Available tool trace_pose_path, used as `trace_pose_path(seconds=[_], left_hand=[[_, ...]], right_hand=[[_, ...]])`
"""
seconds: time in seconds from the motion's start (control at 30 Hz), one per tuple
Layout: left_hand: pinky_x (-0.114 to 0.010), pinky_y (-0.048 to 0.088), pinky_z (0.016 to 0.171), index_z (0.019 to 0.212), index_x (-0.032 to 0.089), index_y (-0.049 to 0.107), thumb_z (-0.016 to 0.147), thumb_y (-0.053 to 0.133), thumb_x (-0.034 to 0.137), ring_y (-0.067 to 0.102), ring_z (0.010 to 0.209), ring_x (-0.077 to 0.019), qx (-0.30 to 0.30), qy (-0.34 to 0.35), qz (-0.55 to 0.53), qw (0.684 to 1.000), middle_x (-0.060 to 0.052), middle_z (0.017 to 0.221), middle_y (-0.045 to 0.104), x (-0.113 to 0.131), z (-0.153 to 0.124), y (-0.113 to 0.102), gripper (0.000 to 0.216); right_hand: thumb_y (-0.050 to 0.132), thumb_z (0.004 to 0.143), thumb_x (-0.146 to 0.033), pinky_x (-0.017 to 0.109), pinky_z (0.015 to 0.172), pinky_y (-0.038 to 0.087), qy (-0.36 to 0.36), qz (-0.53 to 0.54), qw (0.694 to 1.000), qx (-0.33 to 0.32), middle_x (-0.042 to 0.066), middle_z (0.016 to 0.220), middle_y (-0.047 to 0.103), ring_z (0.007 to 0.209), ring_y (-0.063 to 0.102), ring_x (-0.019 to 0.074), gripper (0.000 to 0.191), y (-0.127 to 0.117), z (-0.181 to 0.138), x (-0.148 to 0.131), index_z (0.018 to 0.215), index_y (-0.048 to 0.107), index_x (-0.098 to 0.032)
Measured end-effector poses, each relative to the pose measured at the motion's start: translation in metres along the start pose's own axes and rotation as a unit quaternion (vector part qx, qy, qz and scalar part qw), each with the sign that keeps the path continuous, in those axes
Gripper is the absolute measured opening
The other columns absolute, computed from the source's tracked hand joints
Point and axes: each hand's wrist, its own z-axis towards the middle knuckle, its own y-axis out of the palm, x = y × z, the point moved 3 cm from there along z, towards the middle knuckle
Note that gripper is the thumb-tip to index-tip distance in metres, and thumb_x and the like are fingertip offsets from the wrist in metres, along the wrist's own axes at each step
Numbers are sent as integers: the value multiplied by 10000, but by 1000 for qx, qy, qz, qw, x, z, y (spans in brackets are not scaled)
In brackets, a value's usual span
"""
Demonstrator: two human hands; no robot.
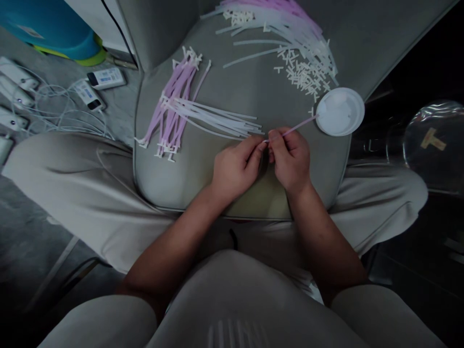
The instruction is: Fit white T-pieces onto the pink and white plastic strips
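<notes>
My left hand (237,166) and my right hand (290,157) meet over a grey cushion (203,164) on my lap. The right hand pinches one end of a thin pink tube (299,126) that slants up and right toward a white round lid (340,111). Fingers of the left hand are pinched at the same tube end; what they hold is too small to make out. A bundle of finished pink and white tubes with T-shaped ends (174,108) lies left of my hands.
Loose tubes (279,21) and several small white T-pieces (306,75) are heaped at the cushion's far right. Chargers and white cables (54,104) lie on the floor to the left. A clear plastic bag (435,142) sits at the right.
</notes>
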Motion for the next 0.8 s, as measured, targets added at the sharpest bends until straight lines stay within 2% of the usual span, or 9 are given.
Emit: trace_pose_path(seconds=[0.2, 0.43, 0.8], left_hand=[[-331, 531, 795, 1096, 291, 706, 1042, 321, 551, 732, 935, -195, 2, 4, -3, 1000, -44, 1000, 784, -1, 0, 0, 467], [-373, 527, 840, 1132, 260, 702, 1032, 296, 597, 728, 985, -239, -21, -11, -5, 1000, -84, 1043, 770, -1, 0, 0, 537], [-356, 529, 817, 1103, 290, 701, 1040, 314, 563, 728, 961, -211, -17, 1, 8, 1000, -59, 1042, 774, -1, 0, -1, 478]], right_hand=[[502, 922, -687, 292, 562, 394, 2, -20, 1000, -9, -51, 572, 442, 547, 406, 108, 513, -1, 0, -2, 678, 525, -236], [490, 914, -708, 292, 560, 369, 0, -24, 1000, -12, -51, 575, 438, 545, 396, 106, 532, -1, 0, -1, 676, 515, -234], [495, 909, -711, 288, 540, 366, -8, -26, 1000, -11, -56, 556, 429, 532, 391, 101, 537, -1, 1, -1, 664, 517, -233]])
